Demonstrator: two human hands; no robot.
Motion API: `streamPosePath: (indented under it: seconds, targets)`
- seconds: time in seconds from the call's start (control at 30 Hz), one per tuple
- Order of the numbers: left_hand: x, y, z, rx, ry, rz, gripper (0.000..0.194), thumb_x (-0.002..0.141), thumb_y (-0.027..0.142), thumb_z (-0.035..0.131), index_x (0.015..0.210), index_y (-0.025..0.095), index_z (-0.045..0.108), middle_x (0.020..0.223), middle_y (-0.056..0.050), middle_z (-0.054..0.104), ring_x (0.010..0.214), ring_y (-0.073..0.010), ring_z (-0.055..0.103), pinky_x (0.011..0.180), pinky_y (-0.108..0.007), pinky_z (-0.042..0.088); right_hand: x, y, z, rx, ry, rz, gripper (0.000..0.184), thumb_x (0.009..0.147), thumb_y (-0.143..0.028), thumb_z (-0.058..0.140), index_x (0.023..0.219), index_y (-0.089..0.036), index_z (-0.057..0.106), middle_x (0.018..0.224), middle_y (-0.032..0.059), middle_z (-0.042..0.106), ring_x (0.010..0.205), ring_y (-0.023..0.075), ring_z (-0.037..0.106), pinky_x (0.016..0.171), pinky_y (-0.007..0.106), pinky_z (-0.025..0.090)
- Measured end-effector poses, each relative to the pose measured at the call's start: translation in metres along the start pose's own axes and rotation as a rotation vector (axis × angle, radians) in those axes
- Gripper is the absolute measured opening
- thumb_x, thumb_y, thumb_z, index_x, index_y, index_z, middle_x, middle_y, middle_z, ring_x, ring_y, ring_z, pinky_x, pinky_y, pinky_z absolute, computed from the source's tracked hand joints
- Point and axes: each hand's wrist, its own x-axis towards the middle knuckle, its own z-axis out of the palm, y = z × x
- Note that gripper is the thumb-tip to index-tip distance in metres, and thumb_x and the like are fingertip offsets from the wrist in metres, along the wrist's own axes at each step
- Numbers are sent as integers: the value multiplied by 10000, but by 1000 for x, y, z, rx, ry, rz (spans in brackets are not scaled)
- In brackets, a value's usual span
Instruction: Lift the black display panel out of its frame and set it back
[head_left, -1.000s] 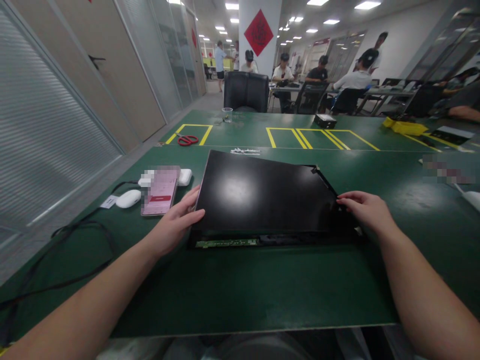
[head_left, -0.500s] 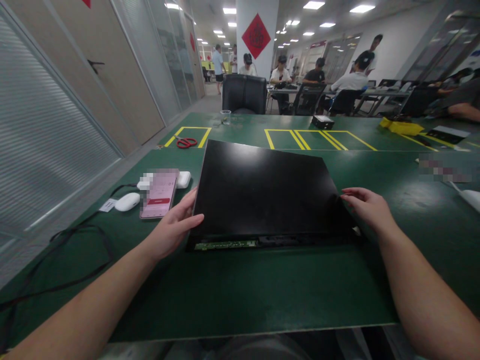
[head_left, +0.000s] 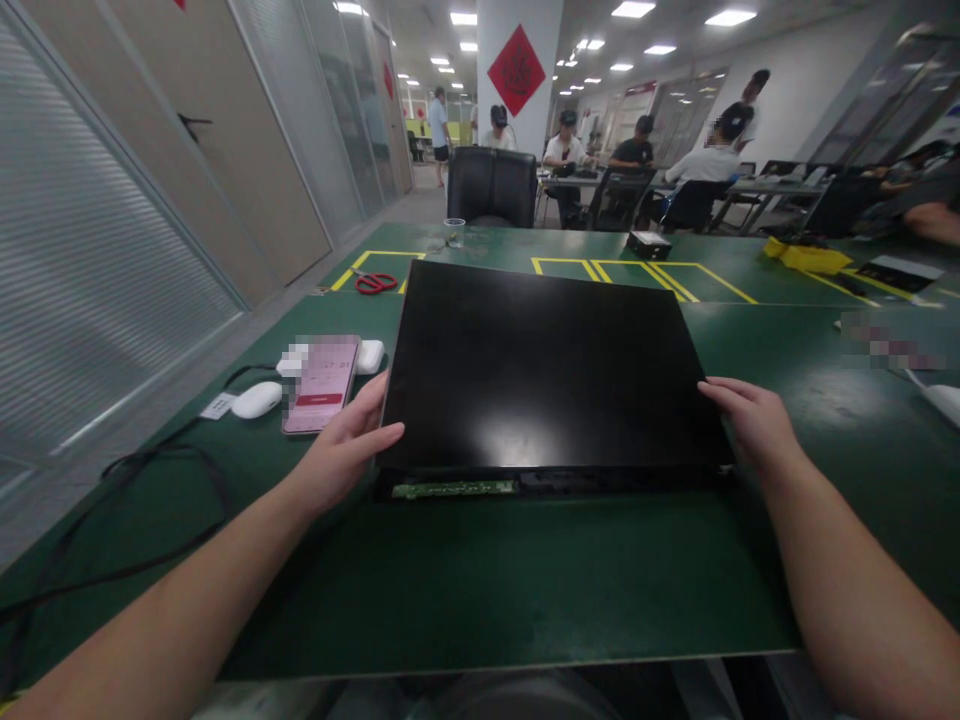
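Note:
A glossy black display panel (head_left: 536,360) is tilted up off the green table, its far edge raised. Along its near edge runs a dark strip with a narrow green circuit board (head_left: 454,489) on the left half. My left hand (head_left: 352,440) grips the panel's left side, thumb on the front face and fingers partly hidden behind the edge. At the right side, my right hand (head_left: 754,415) pinches the panel's edge between thumb and fingers.
Left of the panel lie a pink phone (head_left: 324,385), a white mouse (head_left: 257,400) and a black cable (head_left: 157,455). Red-handled scissors (head_left: 373,283), a clear cup (head_left: 454,233), a small black box (head_left: 649,245) and a yellow item (head_left: 806,256) sit farther back. Several people are seated beyond.
The panel's right side has come up and the panel lies more level from left to right. My right hand has moved slightly outward and now holds its right edge.

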Motion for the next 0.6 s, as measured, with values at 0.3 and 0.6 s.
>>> streamPosePath:
  seconds: [0.3, 0.6]
  targets:
    - [4, 5, 1, -156, -9, -102, 686, 825, 328, 818, 1494, 223, 706, 1443, -110, 765, 1435, -416, 629, 1203, -526, 521, -30, -49, -1, 620, -13, 297, 159, 680, -194, 663, 813, -201, 750, 769, 50, 769, 773, 266, 784, 851, 420, 673]
    - [6, 3, 0, -192, 33, -38, 559, 840, 454, 819, 1350, 230, 778, 1360, -100, 787, 1401, -415, 635, 1196, -531, 514, -42, -57, -3, 622, -164, 571, 241, 760, -255, 591, 930, -223, 759, 839, 102, 802, 966, 356, 809, 967, 610, 632]
